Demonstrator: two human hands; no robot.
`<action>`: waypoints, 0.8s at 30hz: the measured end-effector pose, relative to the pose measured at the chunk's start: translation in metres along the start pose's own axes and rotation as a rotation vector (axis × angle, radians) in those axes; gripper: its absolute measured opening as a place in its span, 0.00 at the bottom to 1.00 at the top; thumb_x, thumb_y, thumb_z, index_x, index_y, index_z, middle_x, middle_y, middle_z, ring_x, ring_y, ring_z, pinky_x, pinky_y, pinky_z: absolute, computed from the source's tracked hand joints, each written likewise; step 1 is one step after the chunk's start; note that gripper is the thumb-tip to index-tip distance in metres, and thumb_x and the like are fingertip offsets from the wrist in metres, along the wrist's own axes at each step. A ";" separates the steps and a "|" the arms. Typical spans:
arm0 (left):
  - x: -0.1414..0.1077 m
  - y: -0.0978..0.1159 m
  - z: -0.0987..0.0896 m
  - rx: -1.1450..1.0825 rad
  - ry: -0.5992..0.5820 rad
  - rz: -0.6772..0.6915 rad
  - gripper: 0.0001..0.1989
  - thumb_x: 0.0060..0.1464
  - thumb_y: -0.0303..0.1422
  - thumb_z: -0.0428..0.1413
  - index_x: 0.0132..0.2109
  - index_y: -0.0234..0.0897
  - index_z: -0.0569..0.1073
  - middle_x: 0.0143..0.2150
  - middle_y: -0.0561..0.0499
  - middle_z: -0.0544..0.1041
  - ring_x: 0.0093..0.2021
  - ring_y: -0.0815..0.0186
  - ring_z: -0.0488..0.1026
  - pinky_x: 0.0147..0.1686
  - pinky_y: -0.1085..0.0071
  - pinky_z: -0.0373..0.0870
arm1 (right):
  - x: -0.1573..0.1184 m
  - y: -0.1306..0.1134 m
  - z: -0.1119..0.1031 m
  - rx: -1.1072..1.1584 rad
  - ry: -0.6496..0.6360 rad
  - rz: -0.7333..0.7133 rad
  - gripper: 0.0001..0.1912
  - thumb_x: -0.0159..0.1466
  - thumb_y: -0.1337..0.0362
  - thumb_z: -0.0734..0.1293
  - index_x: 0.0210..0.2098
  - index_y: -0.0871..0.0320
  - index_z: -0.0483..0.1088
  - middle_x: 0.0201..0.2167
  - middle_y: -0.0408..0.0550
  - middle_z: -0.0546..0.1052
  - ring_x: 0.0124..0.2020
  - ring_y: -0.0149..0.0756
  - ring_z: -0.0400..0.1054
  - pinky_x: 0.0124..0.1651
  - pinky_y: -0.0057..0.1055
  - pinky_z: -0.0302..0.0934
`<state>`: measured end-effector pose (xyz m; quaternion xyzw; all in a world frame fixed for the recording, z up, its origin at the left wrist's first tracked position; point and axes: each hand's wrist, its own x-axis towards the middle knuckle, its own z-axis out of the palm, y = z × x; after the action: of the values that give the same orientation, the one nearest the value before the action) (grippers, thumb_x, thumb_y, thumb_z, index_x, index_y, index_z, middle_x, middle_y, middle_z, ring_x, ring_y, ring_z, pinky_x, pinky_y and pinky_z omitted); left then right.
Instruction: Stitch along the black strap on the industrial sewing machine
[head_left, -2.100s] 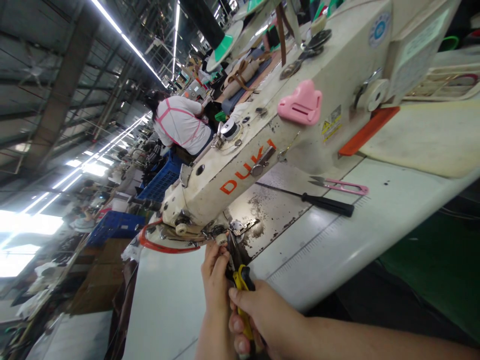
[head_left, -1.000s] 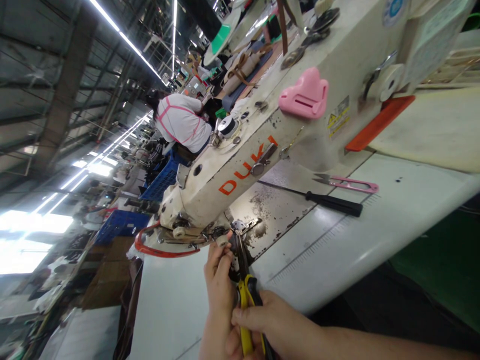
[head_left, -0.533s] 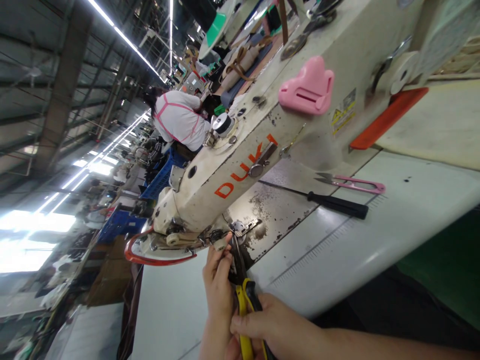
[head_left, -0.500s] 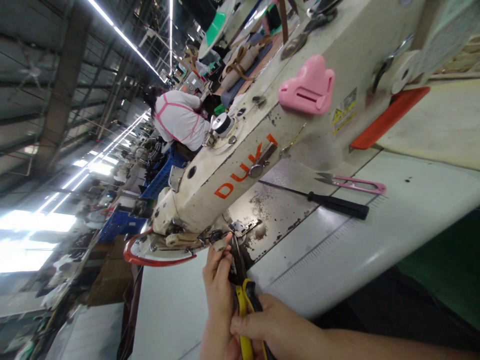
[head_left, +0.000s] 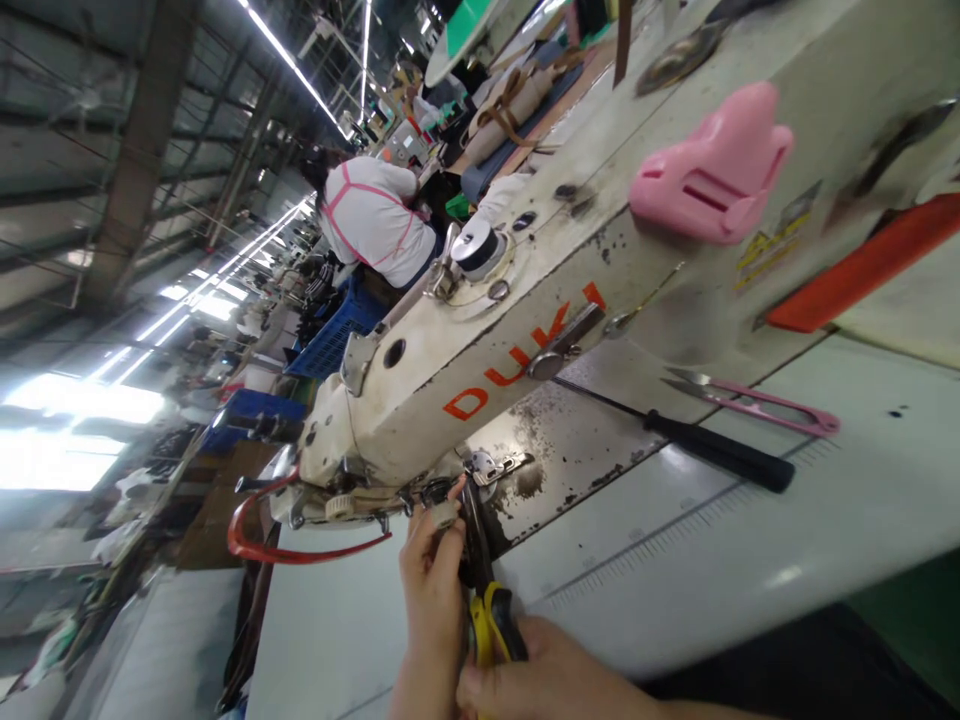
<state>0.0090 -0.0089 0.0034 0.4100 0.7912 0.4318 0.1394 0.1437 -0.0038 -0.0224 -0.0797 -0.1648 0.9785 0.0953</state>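
Observation:
My right hand (head_left: 536,668) is closed around the yellow-and-black handles of the pliers (head_left: 491,615). The dark jaws of the pliers reach up to the presser-foot area of the sewing machine (head_left: 420,400), beside the metal foot plate (head_left: 501,468). My left hand (head_left: 435,575) is bent at that same spot, with fingertips pressed together against a pale round knob (head_left: 444,515) under the machine head. Whatever small part sits between those fingers is hidden, as is the exact grip of the jaws.
A black-handled screwdriver (head_left: 720,450) and pink thread snips (head_left: 780,405) lie on the machine bed and table (head_left: 660,580). A pink plastic piece (head_left: 712,170) is on the machine arm. Beyond it sits a person in a white top (head_left: 379,215), near a blue crate (head_left: 341,325).
My view has moved closer and shifted, so the machine's right part appears larger and farther right. Both hands keep their places at the machine head, the pliers still in my right hand.

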 end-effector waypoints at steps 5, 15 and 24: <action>-0.001 0.003 0.000 0.025 0.012 -0.025 0.17 0.58 0.43 0.63 0.50 0.41 0.86 0.52 0.44 0.85 0.57 0.50 0.78 0.64 0.53 0.68 | 0.004 0.003 -0.003 -0.009 0.013 0.007 0.13 0.51 0.60 0.77 0.31 0.61 0.76 0.24 0.40 0.75 0.27 0.27 0.66 0.41 0.28 0.64; -0.001 0.006 0.003 0.008 0.057 -0.085 0.18 0.57 0.46 0.63 0.46 0.38 0.86 0.49 0.42 0.84 0.56 0.50 0.78 0.61 0.56 0.70 | -0.016 -0.017 0.006 -0.041 0.071 0.019 0.11 0.60 0.60 0.76 0.37 0.61 0.77 0.31 0.43 0.77 0.37 0.32 0.71 0.48 0.29 0.66; 0.000 0.000 0.003 -0.009 0.133 -0.126 0.21 0.56 0.49 0.65 0.45 0.37 0.85 0.42 0.45 0.83 0.48 0.53 0.79 0.51 0.61 0.74 | 0.002 -0.003 0.000 -0.022 0.068 0.019 0.16 0.55 0.59 0.77 0.39 0.60 0.76 0.28 0.42 0.76 0.35 0.35 0.73 0.45 0.32 0.67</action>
<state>0.0101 -0.0071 0.0014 0.3293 0.8209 0.4522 0.1152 0.1421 -0.0007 -0.0214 -0.1156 -0.1717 0.9741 0.0906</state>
